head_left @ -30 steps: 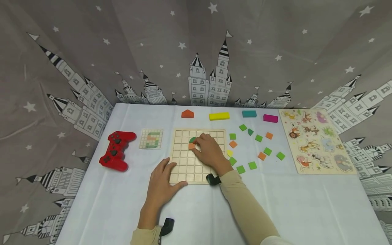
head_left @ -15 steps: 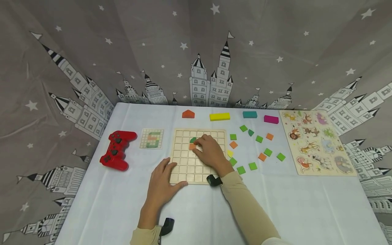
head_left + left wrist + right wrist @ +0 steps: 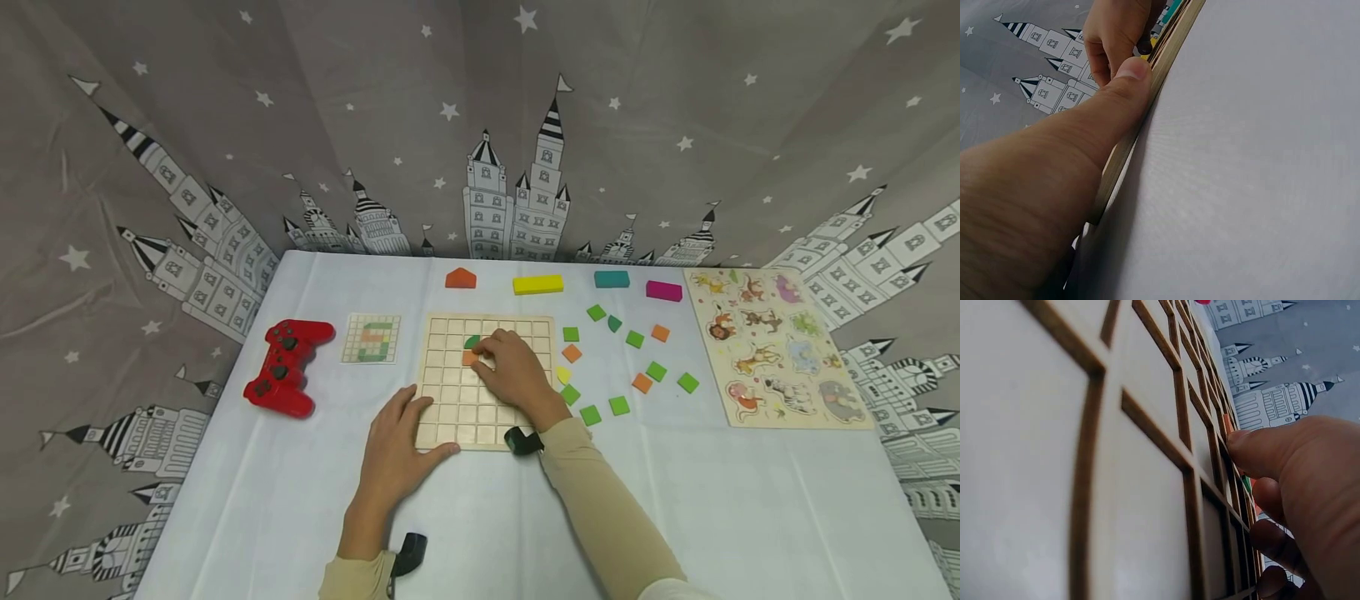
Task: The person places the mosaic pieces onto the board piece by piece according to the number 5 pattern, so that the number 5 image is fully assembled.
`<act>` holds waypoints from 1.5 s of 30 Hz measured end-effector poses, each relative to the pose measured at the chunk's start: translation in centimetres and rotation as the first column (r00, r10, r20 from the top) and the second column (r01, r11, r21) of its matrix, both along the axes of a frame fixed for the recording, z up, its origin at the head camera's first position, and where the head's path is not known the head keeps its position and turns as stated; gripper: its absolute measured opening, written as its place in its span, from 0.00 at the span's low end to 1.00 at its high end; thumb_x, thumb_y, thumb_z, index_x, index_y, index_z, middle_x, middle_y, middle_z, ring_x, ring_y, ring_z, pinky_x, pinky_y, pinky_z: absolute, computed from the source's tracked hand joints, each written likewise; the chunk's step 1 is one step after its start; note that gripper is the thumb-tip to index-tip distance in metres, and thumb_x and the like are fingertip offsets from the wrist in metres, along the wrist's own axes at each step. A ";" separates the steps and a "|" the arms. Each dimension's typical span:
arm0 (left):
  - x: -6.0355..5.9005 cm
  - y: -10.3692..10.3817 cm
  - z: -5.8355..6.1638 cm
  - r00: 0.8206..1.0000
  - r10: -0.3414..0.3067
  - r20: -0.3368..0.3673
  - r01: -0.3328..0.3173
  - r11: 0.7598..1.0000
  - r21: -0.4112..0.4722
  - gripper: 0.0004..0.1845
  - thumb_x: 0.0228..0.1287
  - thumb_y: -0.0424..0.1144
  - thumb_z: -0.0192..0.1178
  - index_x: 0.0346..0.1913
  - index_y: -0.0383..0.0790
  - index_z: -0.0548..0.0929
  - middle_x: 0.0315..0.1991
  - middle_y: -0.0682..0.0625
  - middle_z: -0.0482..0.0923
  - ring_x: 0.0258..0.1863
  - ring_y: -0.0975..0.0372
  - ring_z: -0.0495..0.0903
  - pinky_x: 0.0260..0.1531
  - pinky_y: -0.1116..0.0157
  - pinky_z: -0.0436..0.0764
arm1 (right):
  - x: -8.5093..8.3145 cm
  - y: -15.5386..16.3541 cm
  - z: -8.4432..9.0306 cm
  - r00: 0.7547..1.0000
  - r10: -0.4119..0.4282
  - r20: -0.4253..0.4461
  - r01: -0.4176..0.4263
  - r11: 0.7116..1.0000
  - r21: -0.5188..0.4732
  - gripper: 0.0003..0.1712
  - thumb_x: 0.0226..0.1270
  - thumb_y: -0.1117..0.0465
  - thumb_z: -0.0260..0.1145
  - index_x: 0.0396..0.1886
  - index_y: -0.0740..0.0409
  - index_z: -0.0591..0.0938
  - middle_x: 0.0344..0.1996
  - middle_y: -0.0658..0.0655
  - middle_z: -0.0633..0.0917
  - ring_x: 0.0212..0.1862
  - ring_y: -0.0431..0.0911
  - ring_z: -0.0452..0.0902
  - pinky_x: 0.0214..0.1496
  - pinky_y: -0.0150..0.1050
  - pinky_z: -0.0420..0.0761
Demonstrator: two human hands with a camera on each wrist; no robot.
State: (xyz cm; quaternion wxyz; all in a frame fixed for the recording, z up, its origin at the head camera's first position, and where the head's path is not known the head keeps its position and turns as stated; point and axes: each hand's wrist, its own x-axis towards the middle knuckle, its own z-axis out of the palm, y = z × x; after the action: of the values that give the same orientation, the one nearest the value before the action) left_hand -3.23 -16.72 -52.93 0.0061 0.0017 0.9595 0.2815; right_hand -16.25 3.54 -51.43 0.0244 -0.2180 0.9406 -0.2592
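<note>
A wooden grid board [image 3: 442, 417] lies in the middle of the table. My right hand [image 3: 513, 371] reaches over it, thumb and forefinger curled at an orange square tile [image 3: 469, 358] on the grid. In the right wrist view the thumb [image 3: 1260, 447] touches that orange tile [image 3: 1227, 423]; its far side is hidden by the fingers. Just above it sits a green rounded tile [image 3: 471, 342]. My left hand [image 3: 393, 450] rests at the board's lower left corner with fingers spread. In the left wrist view its thumb [image 3: 1122, 87] lies along the board's edge [image 3: 1129, 140].
Left of the board are a pattern card [image 3: 371, 339] and a red game controller [image 3: 288, 368]. Several green and orange tiles, such as a green square [image 3: 618, 406], lie to the right. Coloured blocks [image 3: 537, 285] line the back; an animal puzzle board [image 3: 776, 350] lies far right.
</note>
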 end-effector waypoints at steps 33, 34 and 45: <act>0.0 0.2 0.0 1.000 0.020 0.013 -0.021 1.000 0.020 0.47 0.48 0.65 0.76 0.69 0.45 0.74 0.78 0.43 0.60 0.77 0.44 0.59 0.74 0.39 0.62 | 5.7 19.6 -0.2 0.919 -0.393 0.025 0.393 0.912 -0.118 0.17 0.67 0.56 0.73 0.53 0.56 0.86 0.39 0.57 0.82 0.43 0.49 0.72 0.45 0.44 0.73; 0.0 0.2 0.0 1.000 0.021 0.013 -0.021 1.000 0.019 0.47 0.48 0.65 0.75 0.69 0.45 0.74 0.78 0.43 0.60 0.77 0.44 0.59 0.74 0.39 0.62 | 5.9 20.4 -0.3 0.914 -0.405 0.025 0.405 0.907 -0.116 0.18 0.67 0.56 0.73 0.53 0.57 0.86 0.40 0.58 0.82 0.43 0.49 0.73 0.45 0.45 0.73; 0.0 0.0 -0.3 1.000 0.020 0.004 -0.020 1.000 0.011 0.47 0.48 0.66 0.75 0.69 0.45 0.74 0.77 0.43 0.60 0.77 0.45 0.60 0.74 0.39 0.63 | 7.3 22.8 -1.5 0.863 -0.504 0.036 0.505 0.860 -0.073 0.19 0.66 0.59 0.73 0.54 0.60 0.85 0.37 0.58 0.80 0.41 0.50 0.70 0.45 0.45 0.71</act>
State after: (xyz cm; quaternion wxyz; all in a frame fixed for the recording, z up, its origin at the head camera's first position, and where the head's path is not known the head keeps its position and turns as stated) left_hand -3.19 -16.73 -53.25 0.0053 -0.0084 0.9579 0.2869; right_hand -9.00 26.36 -52.93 -0.0454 0.0368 0.9535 -0.2957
